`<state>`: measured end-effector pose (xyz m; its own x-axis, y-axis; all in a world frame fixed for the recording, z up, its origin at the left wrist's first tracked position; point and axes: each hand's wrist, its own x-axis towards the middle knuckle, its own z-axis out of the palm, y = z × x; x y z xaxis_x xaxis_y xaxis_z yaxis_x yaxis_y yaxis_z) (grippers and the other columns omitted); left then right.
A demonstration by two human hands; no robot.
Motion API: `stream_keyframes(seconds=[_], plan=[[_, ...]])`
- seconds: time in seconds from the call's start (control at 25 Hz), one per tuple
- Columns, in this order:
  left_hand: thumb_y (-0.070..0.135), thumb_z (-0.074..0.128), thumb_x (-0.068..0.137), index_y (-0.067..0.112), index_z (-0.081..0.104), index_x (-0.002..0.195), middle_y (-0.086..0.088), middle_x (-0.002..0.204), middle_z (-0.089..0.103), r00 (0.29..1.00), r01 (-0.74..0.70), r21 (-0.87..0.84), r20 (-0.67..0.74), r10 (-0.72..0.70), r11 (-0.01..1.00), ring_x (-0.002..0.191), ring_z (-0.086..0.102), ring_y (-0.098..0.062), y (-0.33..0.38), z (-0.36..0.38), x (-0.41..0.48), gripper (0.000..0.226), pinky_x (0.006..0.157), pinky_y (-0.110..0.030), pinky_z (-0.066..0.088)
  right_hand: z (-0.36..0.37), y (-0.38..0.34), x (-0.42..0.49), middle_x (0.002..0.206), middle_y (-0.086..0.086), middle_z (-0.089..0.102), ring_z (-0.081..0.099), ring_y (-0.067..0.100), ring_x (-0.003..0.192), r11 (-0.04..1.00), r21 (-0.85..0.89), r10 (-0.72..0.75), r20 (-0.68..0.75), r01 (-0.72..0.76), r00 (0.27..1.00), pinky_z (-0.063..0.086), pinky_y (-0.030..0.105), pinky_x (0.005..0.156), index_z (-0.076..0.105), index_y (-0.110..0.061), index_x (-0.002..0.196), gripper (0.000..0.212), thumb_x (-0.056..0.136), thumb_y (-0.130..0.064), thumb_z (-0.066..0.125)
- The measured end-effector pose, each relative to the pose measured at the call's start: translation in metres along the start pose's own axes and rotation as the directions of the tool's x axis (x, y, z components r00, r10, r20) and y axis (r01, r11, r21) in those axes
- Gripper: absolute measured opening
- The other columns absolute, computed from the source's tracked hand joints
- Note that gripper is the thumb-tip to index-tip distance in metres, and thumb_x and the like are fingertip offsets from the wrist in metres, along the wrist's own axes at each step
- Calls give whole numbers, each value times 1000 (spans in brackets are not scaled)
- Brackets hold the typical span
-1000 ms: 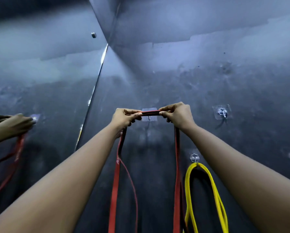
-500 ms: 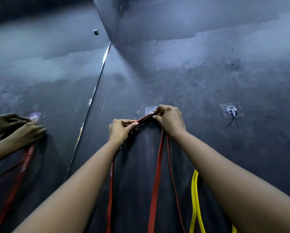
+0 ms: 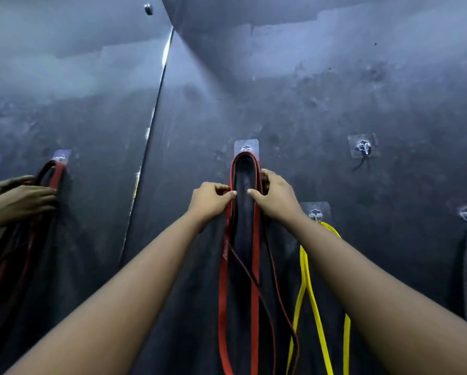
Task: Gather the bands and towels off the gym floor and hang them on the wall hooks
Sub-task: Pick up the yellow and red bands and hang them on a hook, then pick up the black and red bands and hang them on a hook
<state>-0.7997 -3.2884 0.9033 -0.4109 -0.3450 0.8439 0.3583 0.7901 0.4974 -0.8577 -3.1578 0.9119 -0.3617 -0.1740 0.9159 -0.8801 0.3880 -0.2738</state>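
- The red band point(image 3: 255, 239) hangs on a clear stick-on hook point(image 3: 246, 148) on the dark wall point(image 3: 308, 109). Its top loop sits over the hook, and its long strands drop down between the two arms.
- The left hand point(image 3: 209, 198) pinches the left strand of the band, just under the loop, with its fingers curled in.
- The right hand point(image 3: 274, 194) pinches the right strand at about the same height. Thumb and fingers are closed on it.
- The band runs right between the two hands, which are close together.
- A yellow band point(image 3: 308, 288) hangs from a lower hook point(image 3: 315, 214), just right of the right wrist.
- Another hook point(image 3: 363, 147) farther right holds no band.
- A mirror point(image 3: 64, 104) on the left shows the hands and bands again.
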Motion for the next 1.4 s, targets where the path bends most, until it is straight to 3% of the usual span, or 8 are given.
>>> stream_keyframes(seconds=[0.2, 0.4, 0.56, 0.68, 0.84, 1.0, 1.2, 1.4], plan=[[35, 61, 83, 10, 57, 120, -6, 115, 64, 995, 87, -37, 59, -85, 996, 116, 56, -23, -11, -5, -38, 45, 101, -36, 45, -5, -14, -39, 146, 15, 34, 37, 29, 133, 979, -7, 204, 85, -204, 975, 31, 35, 108, 27, -8, 142, 65, 87, -27, 56], [31, 60, 84, 19, 54, 125, -1, 127, 58, 994, 9, -77, 111, 0, 997, 118, 52, -12, -29, -9, -153, 42, 104, -27, 39, -25, -14, -122, 144, 11, 40, 38, 25, 133, 949, -61, 315, 216, -309, 924, 32, 30, 106, 36, -12, 139, 58, 88, -35, 53], [29, 60, 85, 23, 58, 117, 13, 117, 56, 971, -64, -69, 227, 78, 996, 106, 46, 9, -48, -18, -273, 33, 89, 0, 32, -48, -6, -232, 125, 5, 52, 52, 18, 117, 954, -62, 296, 343, -294, 891, 37, 25, 95, 53, -22, 126, 42, 86, -37, 57], [44, 57, 79, 29, 59, 109, 25, 109, 54, 906, 24, -117, 422, 28, 993, 102, 45, 22, -68, -18, -377, 34, 87, 5, 29, -62, 21, -332, 104, -1, 52, 52, 11, 97, 931, -110, 352, 516, -347, 781, 32, 15, 77, 58, -25, 117, 33, 85, -33, 60], [60, 48, 69, 34, 58, 105, 21, 107, 57, 681, 292, 1, 702, -208, 956, 106, 52, 10, -100, 10, -510, 45, 83, 5, 31, -85, 68, -481, 101, -2, 54, 54, 12, 93, 842, -274, 509, 687, -465, 518, 33, 13, 78, 58, -17, 120, 36, 86, -28, 61], [32, 58, 87, 18, 55, 121, -2, 126, 57, 285, 361, 239, 892, -351, 901, 118, 52, -13, -101, 66, -621, 37, 94, -10, 34, -156, 97, -633, 118, 10, 56, 59, 20, 106, 624, -455, 694, 697, -635, 182, 38, 18, 88, 53, -17, 126, 40, 88, -29, 58], [31, 54, 89, 16, 50, 127, -6, 136, 50, -59, 250, 235, 972, -228, 939, 125, 47, -18, -7, 155, -715, 41, 101, -21, 33, -286, 88, -787, 132, 5, 56, 52, 13, 119, 232, -585, 883, 462, -777, -83, 33, 16, 97, 53, -16, 127, 38, 91, -30, 53], [27, 55, 89, 12, 52, 126, -5, 133, 53, -295, 273, 86, 956, -1, 958, 124, 49, -18, 135, 236, -804, 40, 97, -19, 33, -414, 52, -910, 135, 5, 53, 52, 20, 121, -232, -529, 915, 166, -816, -368, 39, 23, 94, 49, -12, 129, 41, 93, -30, 50]])
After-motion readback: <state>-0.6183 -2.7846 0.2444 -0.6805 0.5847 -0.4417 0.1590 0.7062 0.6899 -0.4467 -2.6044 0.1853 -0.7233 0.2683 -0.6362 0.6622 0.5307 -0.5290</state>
